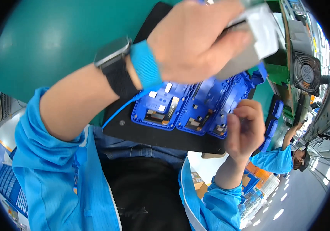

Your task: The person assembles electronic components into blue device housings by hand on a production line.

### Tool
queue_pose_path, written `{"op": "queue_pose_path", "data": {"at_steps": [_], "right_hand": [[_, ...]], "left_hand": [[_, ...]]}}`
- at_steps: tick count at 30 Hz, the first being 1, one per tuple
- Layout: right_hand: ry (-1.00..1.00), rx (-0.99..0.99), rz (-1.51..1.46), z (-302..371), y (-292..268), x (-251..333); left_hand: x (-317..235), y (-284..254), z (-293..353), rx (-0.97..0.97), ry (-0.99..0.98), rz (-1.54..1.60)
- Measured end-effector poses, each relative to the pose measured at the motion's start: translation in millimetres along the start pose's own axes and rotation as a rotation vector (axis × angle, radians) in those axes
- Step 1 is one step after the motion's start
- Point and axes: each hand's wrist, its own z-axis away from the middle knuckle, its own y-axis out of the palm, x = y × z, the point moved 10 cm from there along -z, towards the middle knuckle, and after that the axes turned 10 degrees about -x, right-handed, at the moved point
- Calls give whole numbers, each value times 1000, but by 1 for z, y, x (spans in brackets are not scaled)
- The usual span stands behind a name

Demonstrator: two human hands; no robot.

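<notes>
Left hand (pixel 196 42) is clamping a blurred grey-white flat piece (pixel 263 34) over blue housings (pixel 186 114) lying open-side-up on black mat (pixel 153 138), presumably for inside access; right hand (pixel 248 129) is curling beside them, can't tell if pinching.

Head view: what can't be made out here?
All in the head view:
White and grey item in the left hand: its kind is lost to motion blur.
Blue cases: upper parts hidden behind the left hand.
Right hand: curled fingers hide whether it pinches anything.
Co-worker's hand: too small to tell what it touches.
</notes>
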Motion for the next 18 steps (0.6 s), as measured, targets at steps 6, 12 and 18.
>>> {"op": "queue_pose_path", "data": {"at_steps": [6, 12, 18], "right_hand": [[-61, -295, 111, -35, -24, 8], [-181, -361, 128, -50, -19, 24], [-213, -301, 250, -55, -13, 28]], "left_hand": [[-11, 21, 18, 300, -154, -3], [-14, 29, 22, 333, -152, 31], [-15, 31, 22, 376, -142, 11]]}}
